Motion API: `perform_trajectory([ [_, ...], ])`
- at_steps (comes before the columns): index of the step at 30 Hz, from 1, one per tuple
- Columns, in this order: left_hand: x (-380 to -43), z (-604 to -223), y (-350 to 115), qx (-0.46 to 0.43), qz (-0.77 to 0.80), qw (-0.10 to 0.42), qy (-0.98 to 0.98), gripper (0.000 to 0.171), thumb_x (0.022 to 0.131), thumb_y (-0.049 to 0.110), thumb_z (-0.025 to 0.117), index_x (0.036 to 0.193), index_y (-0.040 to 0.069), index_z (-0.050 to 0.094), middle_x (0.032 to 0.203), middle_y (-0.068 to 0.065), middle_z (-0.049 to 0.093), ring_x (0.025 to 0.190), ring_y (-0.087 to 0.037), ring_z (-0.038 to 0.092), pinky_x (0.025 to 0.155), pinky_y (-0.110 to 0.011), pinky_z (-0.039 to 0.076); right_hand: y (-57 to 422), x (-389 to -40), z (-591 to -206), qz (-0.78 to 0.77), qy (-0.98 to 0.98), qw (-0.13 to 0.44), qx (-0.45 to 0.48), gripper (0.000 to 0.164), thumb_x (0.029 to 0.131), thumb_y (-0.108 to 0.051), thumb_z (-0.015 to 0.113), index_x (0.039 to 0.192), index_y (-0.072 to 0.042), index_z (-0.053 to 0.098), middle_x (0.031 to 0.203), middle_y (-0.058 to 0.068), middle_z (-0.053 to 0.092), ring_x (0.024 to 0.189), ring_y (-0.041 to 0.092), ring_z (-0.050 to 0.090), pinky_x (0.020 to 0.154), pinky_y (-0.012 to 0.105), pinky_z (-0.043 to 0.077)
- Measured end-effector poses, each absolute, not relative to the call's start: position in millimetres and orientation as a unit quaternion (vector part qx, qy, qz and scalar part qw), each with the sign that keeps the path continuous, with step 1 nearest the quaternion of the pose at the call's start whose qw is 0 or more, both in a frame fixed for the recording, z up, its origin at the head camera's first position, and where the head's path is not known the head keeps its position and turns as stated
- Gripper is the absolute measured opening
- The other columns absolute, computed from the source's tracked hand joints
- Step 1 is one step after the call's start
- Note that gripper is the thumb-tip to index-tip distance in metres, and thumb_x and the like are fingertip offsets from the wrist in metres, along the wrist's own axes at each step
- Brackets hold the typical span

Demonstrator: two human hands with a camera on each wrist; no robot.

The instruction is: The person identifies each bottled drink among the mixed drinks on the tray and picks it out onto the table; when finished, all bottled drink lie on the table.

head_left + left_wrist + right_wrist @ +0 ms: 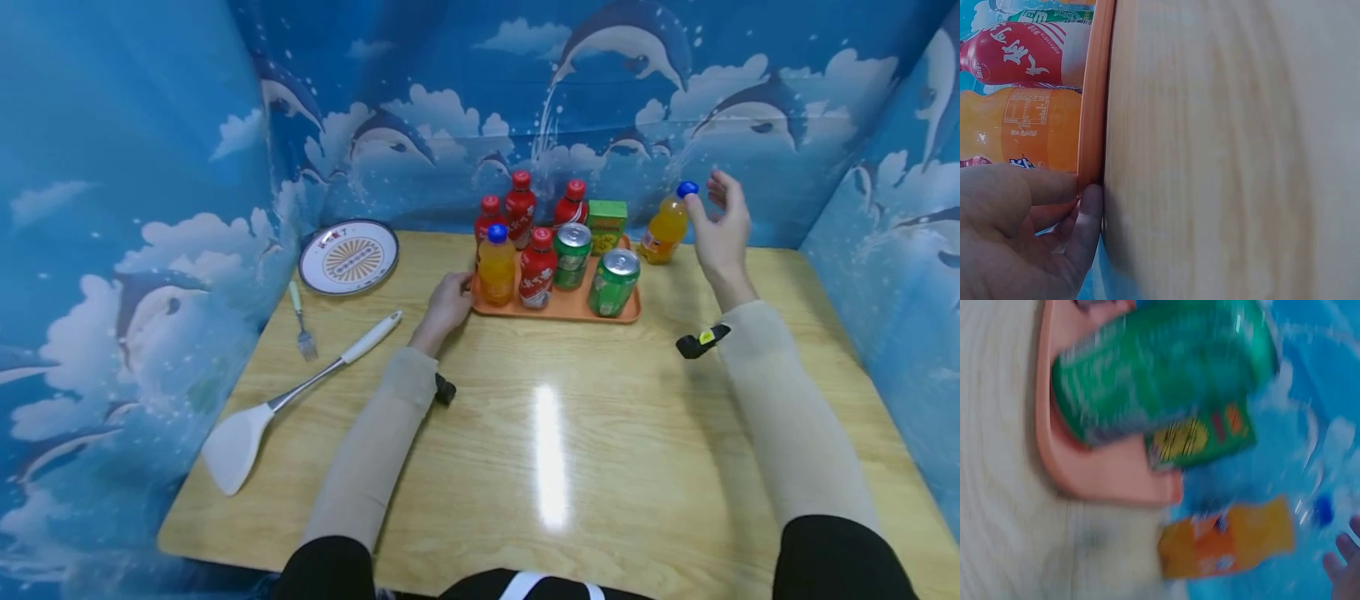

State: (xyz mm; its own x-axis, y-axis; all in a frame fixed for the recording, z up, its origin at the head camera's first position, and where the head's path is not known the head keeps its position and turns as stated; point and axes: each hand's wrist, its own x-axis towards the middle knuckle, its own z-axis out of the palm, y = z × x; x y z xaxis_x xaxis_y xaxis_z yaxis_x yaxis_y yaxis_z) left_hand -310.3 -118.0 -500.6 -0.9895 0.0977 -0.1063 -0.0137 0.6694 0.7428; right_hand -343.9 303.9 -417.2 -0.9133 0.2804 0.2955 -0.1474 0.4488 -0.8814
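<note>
My left hand [447, 302] pinches the left front corner of an orange tray [555, 315]; its thumb and finger meet at the rim in the left wrist view. On the tray stand an orange soda bottle [497, 271] with a blue cap, several red-capped bottles [536, 271], two green cans [615, 285] and a green box [606, 223]. A second orange soda bottle [665, 231] stands on the table just right of the tray. Close beside its blue cap is my right hand [722, 229], fingers loosely bent and holding nothing; the right wrist view shows a gap between them.
Toward the left of the wooden table [600, 417] lie a white plate [349, 257] with a dark rim, a fork [303, 329] and a white spatula [300, 392]. A blue dolphin-print curtain [450, 100] hangs behind the table and along both sides.
</note>
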Motion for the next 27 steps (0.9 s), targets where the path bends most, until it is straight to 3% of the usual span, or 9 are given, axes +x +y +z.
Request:
perform_trajectory([
  [3,-311,-498,-119,0.023,0.402,0.067,0.913,0.058,0.098,0.001,0.056,0.156,0.004,0.049,0.145,-0.021,0.055,0.139,-0.034,0.052,0.123,-0.047,0.04,284,-332,-406,0.498,-0.831,0.249,-0.013,0.056,0.106,-0.043,0.058,0.158,-0.028,0.045,0.159,0.003,0.047,0.147,0.016,0.044,0.125,0.032,0.035],
  [6,-311,-496,-120,0.025,0.401,0.063,0.914,0.058,0.098,0.001,0.056,0.156,0.004,0.05,0.144,-0.022,0.056,0.139,-0.035,0.052,0.123,-0.047,0.04,264,-322,-400,0.466,-0.844,0.264,0.039,0.059,0.104,-0.042,0.061,0.158,-0.025,0.047,0.158,0.005,0.048,0.147,0.022,0.045,0.126,0.038,0.034],
  [12,-311,-495,-120,0.027,0.398,0.067,0.915,0.058,0.1,0.003,0.057,0.158,0.005,0.048,0.144,-0.021,0.055,0.138,-0.035,0.053,0.122,-0.048,0.041,224,-304,-399,0.368,-0.891,0.223,0.143,0.069,0.101,-0.042,0.066,0.162,-0.018,0.044,0.167,0.012,0.042,0.156,0.035,0.035,0.129,0.06,0.027],
  [15,-310,-495,-120,0.028,0.397,0.066,0.915,0.059,0.1,0.003,0.058,0.158,0.006,0.047,0.144,-0.021,0.056,0.137,-0.035,0.053,0.121,-0.048,0.042,205,-298,-401,0.302,-0.913,0.212,0.175,0.072,0.1,-0.043,0.068,0.161,-0.015,0.044,0.167,0.016,0.041,0.158,0.04,0.031,0.13,0.062,0.023],
  [21,-308,-497,-119,0.028,0.401,0.067,0.913,0.058,0.1,0.003,0.059,0.157,0.005,0.049,0.144,-0.022,0.056,0.137,-0.035,0.053,0.121,-0.048,0.041,179,-290,-406,0.21,-0.941,0.178,0.195,0.08,0.097,-0.051,0.07,0.165,-0.021,0.039,0.169,0.013,0.04,0.16,0.043,0.028,0.131,0.065,0.017],
  [27,-305,-495,-117,0.028,0.396,0.071,0.915,0.057,0.102,0.003,0.056,0.158,0.006,0.048,0.144,-0.021,0.055,0.137,-0.035,0.053,0.121,-0.048,0.042,164,-287,-410,0.139,-0.967,0.12,0.174,0.088,0.095,-0.067,0.064,0.168,-0.028,0.031,0.177,0.006,0.023,0.164,0.043,0.013,0.13,0.07,0.012],
])
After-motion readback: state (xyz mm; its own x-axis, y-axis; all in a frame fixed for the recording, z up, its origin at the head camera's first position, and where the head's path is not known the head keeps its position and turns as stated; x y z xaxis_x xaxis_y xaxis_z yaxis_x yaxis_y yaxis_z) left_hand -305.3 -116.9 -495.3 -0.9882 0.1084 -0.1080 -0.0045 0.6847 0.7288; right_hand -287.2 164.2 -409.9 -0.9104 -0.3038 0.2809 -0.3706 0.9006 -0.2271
